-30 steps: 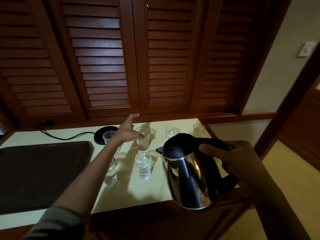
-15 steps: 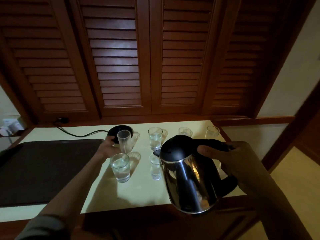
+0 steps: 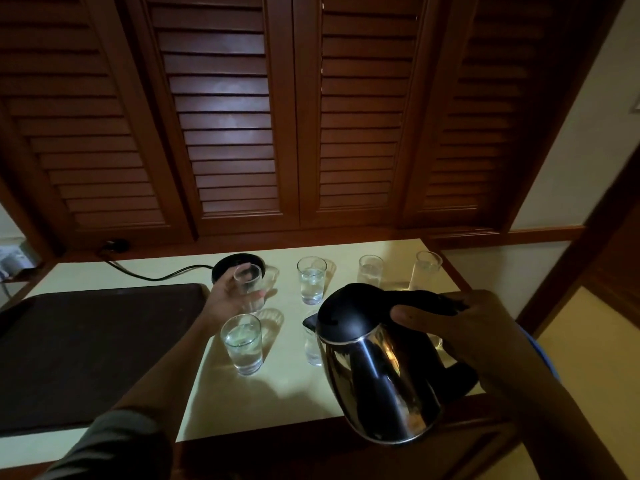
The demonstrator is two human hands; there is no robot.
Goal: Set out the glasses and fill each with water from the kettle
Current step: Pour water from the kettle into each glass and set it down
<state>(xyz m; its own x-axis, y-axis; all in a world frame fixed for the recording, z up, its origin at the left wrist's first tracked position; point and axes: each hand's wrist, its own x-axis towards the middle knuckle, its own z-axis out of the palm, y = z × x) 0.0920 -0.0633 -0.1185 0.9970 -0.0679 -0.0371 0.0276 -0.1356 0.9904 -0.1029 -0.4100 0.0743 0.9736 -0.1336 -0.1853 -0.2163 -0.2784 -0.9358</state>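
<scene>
My right hand point(image 3: 460, 327) grips the black handle of a steel kettle point(image 3: 377, 382), held over the front right of the cream counter point(image 3: 277, 396). My left hand point(image 3: 230, 297) holds an empty-looking glass point(image 3: 247, 278) just in front of the black kettle base point(image 3: 228, 266). A glass with water point(image 3: 242, 342) stands near my left forearm. Another water glass point(image 3: 311, 278) stands behind the kettle spout. Two more glasses point(image 3: 370, 270) point(image 3: 427, 266) stand at the back right. One glass point(image 3: 311, 348) is half hidden by the kettle.
A dark tray point(image 3: 86, 348) covers the left part of the counter. A black cord point(image 3: 152, 273) runs from the kettle base to the wall. Brown louvered doors point(image 3: 242, 133) rise behind the counter. The counter ends at the right, with floor point(image 3: 588, 358) beyond.
My left hand moved from the middle back glass to the left one by the kettle base and took hold of it. The kettle stayed about where it was.
</scene>
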